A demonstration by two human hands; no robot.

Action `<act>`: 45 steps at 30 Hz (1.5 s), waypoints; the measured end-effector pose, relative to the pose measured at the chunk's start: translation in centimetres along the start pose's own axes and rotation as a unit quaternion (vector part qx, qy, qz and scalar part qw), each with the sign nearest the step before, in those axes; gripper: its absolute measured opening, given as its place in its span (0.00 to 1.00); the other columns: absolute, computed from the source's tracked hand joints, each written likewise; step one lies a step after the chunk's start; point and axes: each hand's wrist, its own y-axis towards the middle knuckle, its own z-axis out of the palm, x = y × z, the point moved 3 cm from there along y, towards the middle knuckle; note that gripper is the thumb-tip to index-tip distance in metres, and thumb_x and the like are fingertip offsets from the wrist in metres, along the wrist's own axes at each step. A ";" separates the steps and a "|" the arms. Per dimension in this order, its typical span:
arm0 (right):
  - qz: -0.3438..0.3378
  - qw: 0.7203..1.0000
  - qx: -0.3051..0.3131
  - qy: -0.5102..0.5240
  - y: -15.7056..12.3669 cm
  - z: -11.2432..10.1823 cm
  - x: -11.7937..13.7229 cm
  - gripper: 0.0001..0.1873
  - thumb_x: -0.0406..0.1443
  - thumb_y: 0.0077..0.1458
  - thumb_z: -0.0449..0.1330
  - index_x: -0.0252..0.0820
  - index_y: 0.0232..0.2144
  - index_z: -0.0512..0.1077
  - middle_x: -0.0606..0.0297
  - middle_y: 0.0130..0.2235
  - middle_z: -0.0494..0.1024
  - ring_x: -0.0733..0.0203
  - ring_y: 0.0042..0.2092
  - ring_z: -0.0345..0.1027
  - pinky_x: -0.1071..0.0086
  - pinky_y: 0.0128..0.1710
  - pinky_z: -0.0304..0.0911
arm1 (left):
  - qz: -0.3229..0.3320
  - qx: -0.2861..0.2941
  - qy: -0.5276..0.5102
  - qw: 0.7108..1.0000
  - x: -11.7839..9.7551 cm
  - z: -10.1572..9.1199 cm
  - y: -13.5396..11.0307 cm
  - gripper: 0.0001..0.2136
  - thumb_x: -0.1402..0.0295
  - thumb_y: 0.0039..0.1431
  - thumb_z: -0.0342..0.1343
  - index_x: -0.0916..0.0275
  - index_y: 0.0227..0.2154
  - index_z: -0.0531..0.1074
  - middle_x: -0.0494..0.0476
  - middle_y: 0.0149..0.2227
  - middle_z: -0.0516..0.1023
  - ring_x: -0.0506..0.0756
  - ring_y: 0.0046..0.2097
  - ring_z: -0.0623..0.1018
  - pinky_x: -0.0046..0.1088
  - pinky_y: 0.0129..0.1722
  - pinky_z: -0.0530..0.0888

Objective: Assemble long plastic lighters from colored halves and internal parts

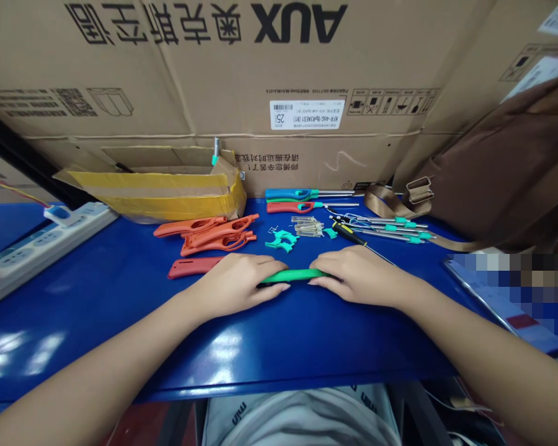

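Between my two hands is a green lighter handle point(295, 275), held level above the blue table. My left hand point(242, 282) is closed round its left end, and my right hand point(353, 275) grips the right end; both ends are hidden by fingers. Beside my left hand lie several red lighter handle shells point(218, 238). Just beyond the green handle are small teal plastic parts point(282, 240) and a pile of clear small parts point(307, 227). A yellow-and-black screwdriver point(348, 233) lies behind my right hand, near several metal lighter tubes with teal ends point(395, 228).
Assembled blue and red lighters point(291, 207) lie at the back. A yellow-taped carton point(158, 192) stands back left, with a white power strip point(51, 244) at far left. A brown bag point(506, 161) with a strap sits at right. A large cardboard box point(190, 111) walls the back.
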 end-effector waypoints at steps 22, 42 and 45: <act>0.006 1.000 0.006 -0.023 -0.2 -0.3 -0.4 0.16 0.42 0.70 0.54 0.41 0.33 0.72 0.64 0.32 0.78 0.60 0.32 0.71 0.68 0.32 0.53 | -0.027 0.028 0.006 0.999 0.2 0.3 0.0 0.17 0.56 0.74 0.46 0.63 0.39 0.72 0.56 0.36 0.79 0.55 0.34 0.78 0.28 0.33 0.68; 0.059 0.998 -0.005 -0.037 -0.3 -0.4 -1.4 0.03 0.35 0.61 0.58 0.43 0.33 0.69 0.64 0.37 0.77 0.59 0.37 0.70 0.68 0.32 0.51 | -0.049 0.017 -0.041 0.998 0.4 0.4 0.1 0.13 0.60 0.71 0.52 0.62 0.50 0.71 0.60 0.47 0.75 0.58 0.45 0.78 0.33 0.45 0.76; 0.052 0.998 -0.019 -0.032 -0.4 -0.7 -1.4 0.02 0.33 0.58 0.57 0.43 0.35 0.70 0.63 0.38 0.77 0.57 0.39 0.70 0.68 0.36 0.55 | -0.045 0.013 -0.034 0.998 0.4 0.3 0.0 0.13 0.63 0.69 0.54 0.62 0.52 0.71 0.60 0.49 0.75 0.58 0.46 0.79 0.33 0.45 0.76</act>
